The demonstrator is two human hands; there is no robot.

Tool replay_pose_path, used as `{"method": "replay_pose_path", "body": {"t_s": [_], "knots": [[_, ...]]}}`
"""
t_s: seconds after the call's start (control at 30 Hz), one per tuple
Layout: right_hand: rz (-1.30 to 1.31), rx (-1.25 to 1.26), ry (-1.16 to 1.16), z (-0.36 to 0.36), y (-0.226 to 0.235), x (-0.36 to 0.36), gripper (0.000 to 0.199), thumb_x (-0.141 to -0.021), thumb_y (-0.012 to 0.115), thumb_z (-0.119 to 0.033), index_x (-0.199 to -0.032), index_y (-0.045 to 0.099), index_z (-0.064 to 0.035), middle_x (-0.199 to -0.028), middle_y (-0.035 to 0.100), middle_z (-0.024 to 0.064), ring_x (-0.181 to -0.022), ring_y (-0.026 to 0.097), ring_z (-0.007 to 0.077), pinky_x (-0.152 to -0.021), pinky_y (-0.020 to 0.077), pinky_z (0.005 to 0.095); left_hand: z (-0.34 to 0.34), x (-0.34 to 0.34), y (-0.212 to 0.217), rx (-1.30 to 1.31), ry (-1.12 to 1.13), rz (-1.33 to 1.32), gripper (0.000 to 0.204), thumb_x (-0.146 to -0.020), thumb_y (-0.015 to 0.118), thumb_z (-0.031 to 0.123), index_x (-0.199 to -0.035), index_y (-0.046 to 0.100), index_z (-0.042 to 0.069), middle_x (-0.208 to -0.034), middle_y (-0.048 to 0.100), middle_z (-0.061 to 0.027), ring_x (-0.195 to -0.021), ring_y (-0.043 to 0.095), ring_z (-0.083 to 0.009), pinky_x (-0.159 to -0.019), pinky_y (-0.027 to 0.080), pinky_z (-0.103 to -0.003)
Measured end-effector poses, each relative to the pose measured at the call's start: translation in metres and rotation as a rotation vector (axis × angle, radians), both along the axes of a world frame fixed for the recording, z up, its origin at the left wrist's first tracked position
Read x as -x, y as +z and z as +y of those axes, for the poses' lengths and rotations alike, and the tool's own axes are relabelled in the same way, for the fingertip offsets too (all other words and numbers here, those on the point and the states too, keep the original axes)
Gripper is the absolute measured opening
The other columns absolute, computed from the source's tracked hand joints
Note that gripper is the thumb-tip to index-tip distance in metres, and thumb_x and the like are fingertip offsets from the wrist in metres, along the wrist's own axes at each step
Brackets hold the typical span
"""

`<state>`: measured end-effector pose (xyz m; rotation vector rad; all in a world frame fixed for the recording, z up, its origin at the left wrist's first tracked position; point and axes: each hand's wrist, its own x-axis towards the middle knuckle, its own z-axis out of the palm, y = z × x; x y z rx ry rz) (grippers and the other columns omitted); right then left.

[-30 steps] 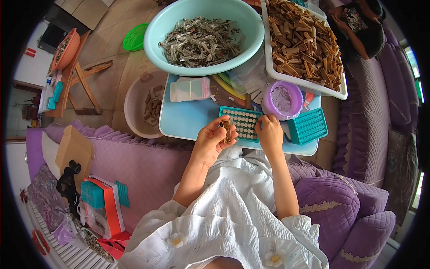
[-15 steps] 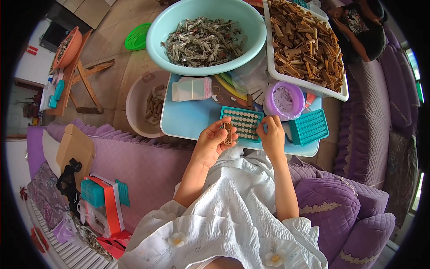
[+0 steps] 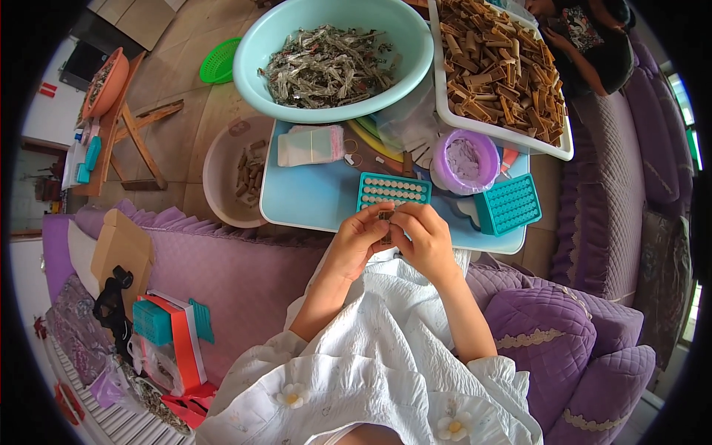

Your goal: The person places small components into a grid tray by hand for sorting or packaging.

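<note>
My left hand (image 3: 354,245) grips a small brown hollow casing (image 3: 386,231) between thumb and fingers, above my lap at the table's near edge. My right hand (image 3: 425,243) meets it there, its thumb and forefinger pinched at the casing's right side. Whatever sits in that pinch is too small and covered to make out. Just beyond both hands lies a teal tray (image 3: 359,194) with rows of small round pale pieces, its near part hidden by my fingers. A second teal tray (image 3: 512,204), with rows of holes, is tilted to the right.
A purple bowl (image 3: 495,165) with pale scraps stands on the blue table (image 3: 304,196). Beyond are a light-blue basin (image 3: 248,87) of shiny strips and a white bin (image 3: 440,74) heaped with brown casings. A banded stack of cards (image 3: 311,145) lies left. Another person (image 3: 593,44) sits far right.
My right hand has moved left from the teal tray's right edge to the casing in my left hand. Both hands now touch. The view has shifted slightly.
</note>
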<state>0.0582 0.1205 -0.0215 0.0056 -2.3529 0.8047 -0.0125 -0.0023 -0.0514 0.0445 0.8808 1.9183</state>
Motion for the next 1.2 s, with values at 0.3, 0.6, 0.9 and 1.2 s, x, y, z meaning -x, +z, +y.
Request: {"method": "replay_pose_path", "body": {"t_s": [0.3, 0.6, 0.9, 1.2], "knots": [[-0.265, 0.38, -0.381, 0.031, -0.034, -0.023, 0.015, -0.071, 0.059, -0.003, -0.086, 0.059, -0.0034, -0.083, 0.056, 0.009, -0.068, 0.055, 0.0231, -0.058, 0.0443, 0.0288, -0.003, 0.006, 0.002, 0.053, 0.019, 0.026, 0.029, -0.081, 0.054, 0.014, -0.108, 0.049, 0.004, -0.089, 0.058, -0.0081, -0.074, 0.06, -0.0153, -0.062, 0.052, -0.025], [-0.386, 0.08, -0.393, 0.035, -0.056, -0.02, 0.014, -0.072, 0.059, -0.009, -0.086, 0.06, -0.0046, -0.083, 0.054, 0.0088, -0.068, 0.055, 0.0259, -0.061, 0.0439, 0.0325, -0.005, 0.005, 0.002, 0.044, 0.022, 0.015, 0.029, -0.082, 0.054, 0.014, -0.108, 0.049, 0.005, -0.089, 0.058, -0.0076, -0.073, 0.059, -0.0143, -0.062, 0.051, -0.024], [-0.24, 0.201, -0.386, 0.031, -0.046, -0.014, 0.01, -0.069, 0.06, -0.004, -0.078, 0.058, -0.0031, -0.08, 0.052, 0.0085, -0.064, 0.053, 0.0223, -0.057, 0.0432, 0.0292, -0.005, 0.002, 0.004, 0.023, 0.026, 0.007, 0.031, -0.081, 0.056, 0.015, -0.109, 0.049, 0.005, -0.089, 0.058, -0.0076, -0.074, 0.059, -0.0148, -0.063, 0.051, -0.024], [0.108, 0.155, -0.15, -0.012, 0.007, 0.001, 0.02, -0.06, 0.066, 0.002, -0.077, 0.06, -0.0056, -0.079, 0.052, 0.0053, -0.066, 0.054, 0.0188, -0.054, 0.0444, 0.0273, -0.004, -0.005, 0.009, -0.052, 0.045, -0.021, 0.029, -0.082, 0.053, 0.01, -0.109, 0.049, 0.003, -0.09, 0.057, -0.006, -0.077, 0.059, -0.0124, -0.067, 0.053, -0.026]]}}
